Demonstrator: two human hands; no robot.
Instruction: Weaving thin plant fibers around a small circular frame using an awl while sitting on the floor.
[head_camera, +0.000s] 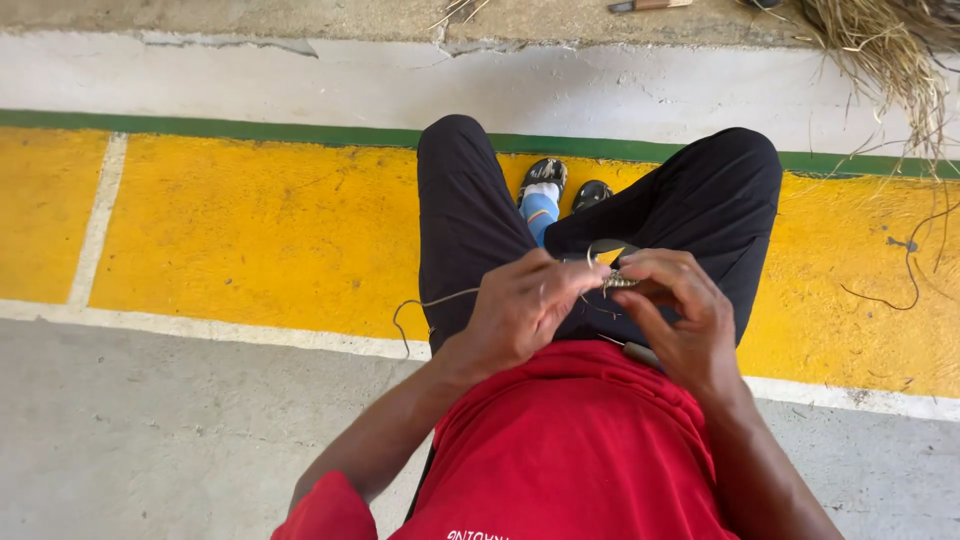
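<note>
Both hands meet over my lap, above my black trousers. My left hand pinches a thin fibre strand that trails off to the left in a loop. My right hand holds a small plaited piece of fibre between thumb and fingers, with a strand curling up in a loop above it. The two hands' fingertips almost touch at the plaited piece. A red shirt fills the lower middle of the view.
The floor carries a yellow painted band with white lines and a green stripe behind it. Dry straw lies at the top right. A tool with a handle rests on the concrete at the top edge. A sandalled foot with a blue sock shows between my knees.
</note>
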